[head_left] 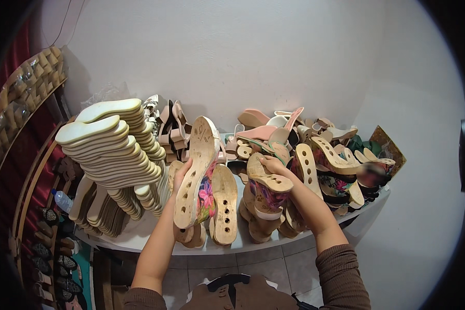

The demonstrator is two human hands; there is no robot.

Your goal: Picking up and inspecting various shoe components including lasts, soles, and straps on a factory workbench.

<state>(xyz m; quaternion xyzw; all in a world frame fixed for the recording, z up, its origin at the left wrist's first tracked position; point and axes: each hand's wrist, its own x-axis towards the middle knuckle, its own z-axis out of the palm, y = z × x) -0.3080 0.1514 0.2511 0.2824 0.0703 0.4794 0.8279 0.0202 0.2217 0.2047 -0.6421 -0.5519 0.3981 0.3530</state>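
Note:
My left hand (181,176) is closed round the edge of a wooden wedge shoe sole (195,170), held tilted with its holed underside toward me. Pink and purple floral covering shows along that sole's side. On the right, a second floral wedge sole (267,179) is gripped by my right hand (275,165), whose fingers lie over its edge. Part of each hand's grip is hidden by the soles. Next to my left hand's sole, another holed wooden sole (225,206) stands on the table. More wooden soles (260,231) are stacked under my right hand's one.
Tall stacks of cream insoles (106,150) rise at the left of the white table (243,247). Pink sandals (263,132) are heaped at the back, floral wedges (341,181) at the right. A plastic bottle (62,200) and shoe racks (51,253) are at far left.

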